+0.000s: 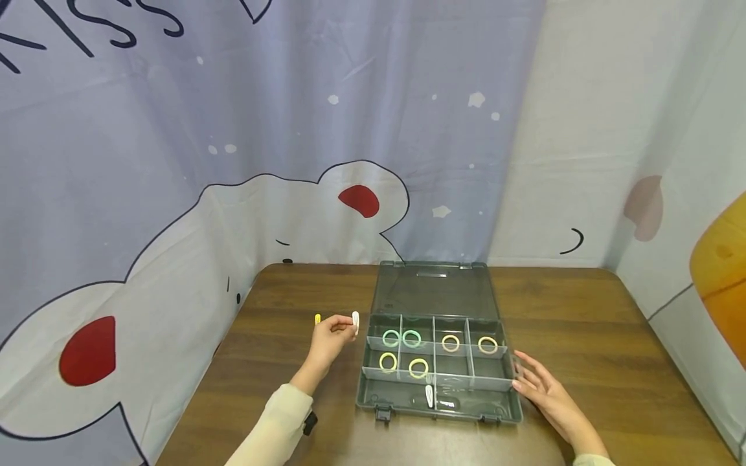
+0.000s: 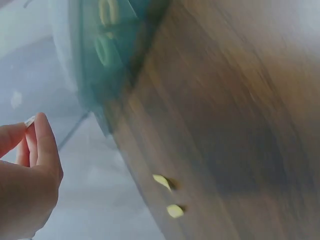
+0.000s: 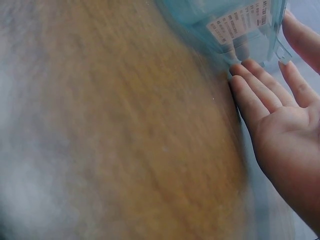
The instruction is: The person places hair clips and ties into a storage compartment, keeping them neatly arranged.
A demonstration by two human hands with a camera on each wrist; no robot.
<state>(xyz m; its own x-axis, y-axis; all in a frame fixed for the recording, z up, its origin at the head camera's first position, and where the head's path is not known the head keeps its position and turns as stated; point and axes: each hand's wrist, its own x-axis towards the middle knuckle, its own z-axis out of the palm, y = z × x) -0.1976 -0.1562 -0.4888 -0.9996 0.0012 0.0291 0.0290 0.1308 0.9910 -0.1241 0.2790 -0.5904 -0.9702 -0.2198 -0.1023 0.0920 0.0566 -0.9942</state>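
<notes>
My left hand (image 1: 327, 340) pinches a small white hair clip (image 1: 355, 321) between thumb and fingertips, raised to the left of a clear grey divided box (image 1: 392, 396). The box lies with its lid (image 1: 434, 294) folded back. Its compartments contain several small hair ties: green (image 1: 383, 338), yellow (image 1: 381, 362) and peach (image 1: 443, 343). Another white clip (image 1: 429, 396) is in the long front section, close to a divider. On the box's right side, the fingers of my right hand (image 1: 544, 393) touch the wall, fairly straight and spread in the right wrist view.
Two yellow clips (image 2: 161, 180) lie on the wooden table (image 2: 225, 125) in the left wrist view; one shows behind the left hand in the head view. A printed curtain (image 1: 291, 116) hangs along the table's back and sides. Latches (image 1: 383, 414) stick out at the box front.
</notes>
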